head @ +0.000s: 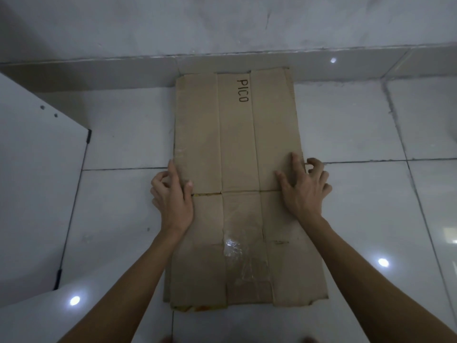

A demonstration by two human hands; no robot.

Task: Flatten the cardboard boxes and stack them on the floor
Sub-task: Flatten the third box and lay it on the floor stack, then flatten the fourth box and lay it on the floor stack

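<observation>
Both hands, L (173, 196) & R (305, 188), grip flattened cardboard box (237, 149) edges on floor (358, 194).

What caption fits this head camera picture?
Both hands grip the flattened cardboard box lying on the floor.
</observation>
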